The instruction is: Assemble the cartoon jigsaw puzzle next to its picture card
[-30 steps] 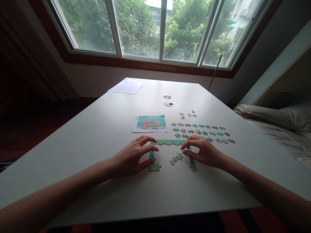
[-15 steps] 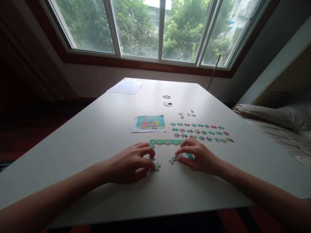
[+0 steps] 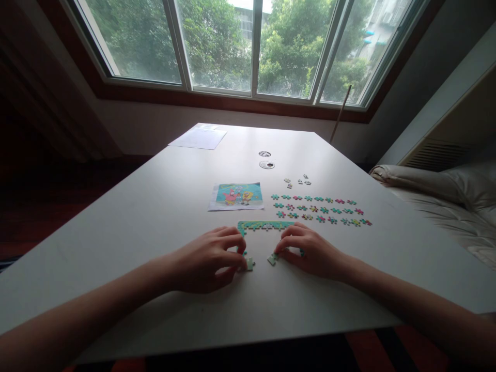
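My left hand (image 3: pixel 213 258) rests on the table at the left side of a partly joined puzzle border (image 3: pixel 267 226). Its thumb and fingers pinch a pale green jigsaw piece at the border's lower left, and a knob of that piece sticks out to the right. Opposite it, my right hand (image 3: pixel 310 248) has its fingertips closed on a second pale jigsaw piece (image 3: pixel 272 260), which lies tilted inside the frame. The right hand covers most of the border's right side. A gap separates the two pale pieces.
Several rows of loose jigsaw pieces (image 3: pixel 324 210) lie to the right, with a smaller group (image 3: pixel 299 182) behind them. A cartoon picture sheet (image 3: pixel 239 195) lies beyond the border. Farther back are two round discs (image 3: pixel 266 165) and a white paper (image 3: pixel 199 138) on the white table (image 3: pixel 127 217).
My right hand has shifted slightly left and its fingers have come down onto the tilted piece. The left hand stays nearly still on its piece.
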`<state>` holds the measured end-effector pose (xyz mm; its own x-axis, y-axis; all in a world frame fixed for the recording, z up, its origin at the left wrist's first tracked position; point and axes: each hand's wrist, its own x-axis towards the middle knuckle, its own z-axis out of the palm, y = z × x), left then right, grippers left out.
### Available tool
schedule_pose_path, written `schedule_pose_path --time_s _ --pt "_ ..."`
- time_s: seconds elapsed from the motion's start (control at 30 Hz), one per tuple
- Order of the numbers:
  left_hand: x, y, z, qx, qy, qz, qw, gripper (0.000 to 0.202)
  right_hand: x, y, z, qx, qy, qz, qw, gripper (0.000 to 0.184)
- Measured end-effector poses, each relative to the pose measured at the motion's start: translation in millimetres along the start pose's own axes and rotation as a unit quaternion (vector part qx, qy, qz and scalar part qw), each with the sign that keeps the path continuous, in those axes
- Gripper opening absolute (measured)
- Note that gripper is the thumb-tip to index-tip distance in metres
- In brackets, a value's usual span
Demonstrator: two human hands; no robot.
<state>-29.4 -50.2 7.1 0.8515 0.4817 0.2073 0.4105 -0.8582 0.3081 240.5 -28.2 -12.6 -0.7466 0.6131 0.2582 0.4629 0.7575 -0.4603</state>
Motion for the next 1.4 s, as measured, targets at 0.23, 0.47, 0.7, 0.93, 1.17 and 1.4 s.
schedule_pose_path --time_s 0.23,0.47,0.7,0.93,1.17,1.4 --pt "0.2 1.3 0.0 0.001 -0.003 0.006 1.0 0.025 -3.4 -1.5 1.9 -0.038 0.093 0.01 0.995 0.01" --pt "1.1 1.1 0.3 -0.002 0.0 0.009 1.0 0.026 -4.9 -15.1 7.8 -0.091 0.066 0.045 0.993 0.022" --pt "1.0 -0.2 1.1 -0.003 -0.001 0.008 1.0 0.026 -3.3 -13.0 6.8 -0.049 0.042 0.055 0.996 0.007" --pt "0.9 -0.4 0.4 0.003 -0.004 0.01 1.0 0.024 -4.9 2.8 -4.5 0.003 0.036 0.023 0.999 0.011" --pt "4.4 1.8 5.8 0.044 -0.006 -0.017 0.999 0.024 -12.6 20.6 -38.0 -0.001 -0.016 0.034 0.999 0.011" --pt "14.5 5.6 12.5 0.079 -0.02 -0.037 0.996 0.03 -16.3 21.3 -54.2 0.003 -0.126 0.068 0.99 0.014"
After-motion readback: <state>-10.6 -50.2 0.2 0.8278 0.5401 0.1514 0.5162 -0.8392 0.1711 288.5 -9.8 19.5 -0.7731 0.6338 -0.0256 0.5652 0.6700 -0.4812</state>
